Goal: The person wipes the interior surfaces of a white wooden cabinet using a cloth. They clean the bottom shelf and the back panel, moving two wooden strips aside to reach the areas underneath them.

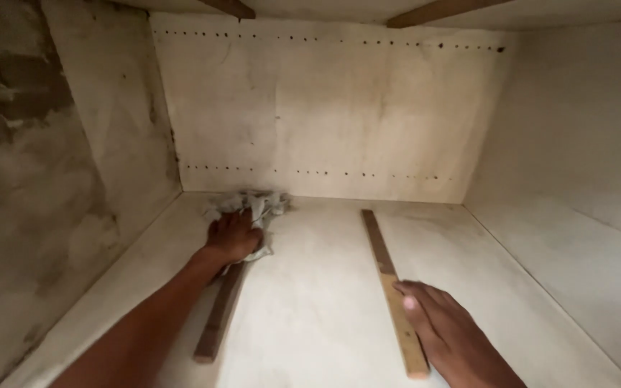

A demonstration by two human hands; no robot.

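Cloth [256,208]: a crumpled grey rag lying on the pale bottom panel [310,309] of a wooden cabinet interior, near the rear left corner, just in front of the back panel [325,108]. The left hand [233,236] presses down on the cloth with fingers curled over it, gripping it against the panel. Beneath the left wrist a dark wooden strip [218,316] runs toward the viewer. A second, lighter wooden strip [393,287] lies to the right, well apart from the first. The right hand [447,334] rests flat and spread, holding nothing, its fingertips touching this strip. The back panel shows two rows of small dark holes. The left side panel [120,115] is stained; a rough grey wall [16,179] stands beyond it.
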